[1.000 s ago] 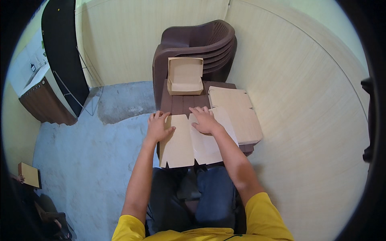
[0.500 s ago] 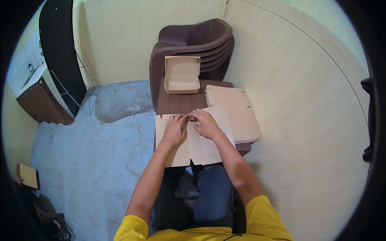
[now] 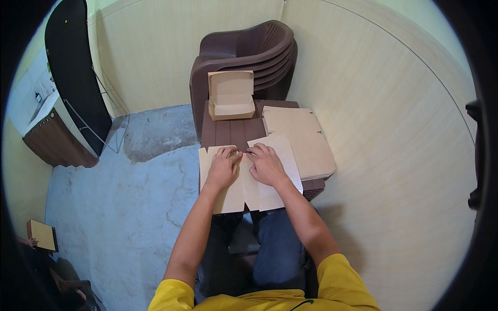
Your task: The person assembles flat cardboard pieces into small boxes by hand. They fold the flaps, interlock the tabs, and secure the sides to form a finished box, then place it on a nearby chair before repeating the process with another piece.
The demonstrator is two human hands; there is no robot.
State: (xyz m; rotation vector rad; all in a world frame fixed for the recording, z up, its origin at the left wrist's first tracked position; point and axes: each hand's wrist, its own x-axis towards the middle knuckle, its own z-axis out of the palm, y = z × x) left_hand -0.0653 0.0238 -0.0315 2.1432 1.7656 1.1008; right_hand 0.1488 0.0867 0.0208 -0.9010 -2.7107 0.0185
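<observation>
A flat brown cardboard box blank [image 3: 228,199] with cut slits lies across the near end of the brown table, its front edge reaching over my knees. My left hand [image 3: 224,167] rests on its left half, with bent fingers closed at the far edge beside the middle slit. Opposite it, my right hand [image 3: 265,165] bends its fingers over the right half, fingertips at the same slit. The two hands' fingertips nearly meet there. What lies under the fingers is hidden.
On the brown slatted table [image 3: 223,133] an open folded cardboard box [image 3: 232,98] stands at the far end. Right of it lies a stack of flat blanks [image 3: 303,145]. Stacked brown chairs [image 3: 246,49] stand behind. At lower left another person's hand [image 3: 32,242] holds a box [image 3: 42,235].
My right hand has come down slightly flatter on the blank, and its fingertips have shifted at the slit. My left hand stays almost in place. The other person's box has moved slightly right.
</observation>
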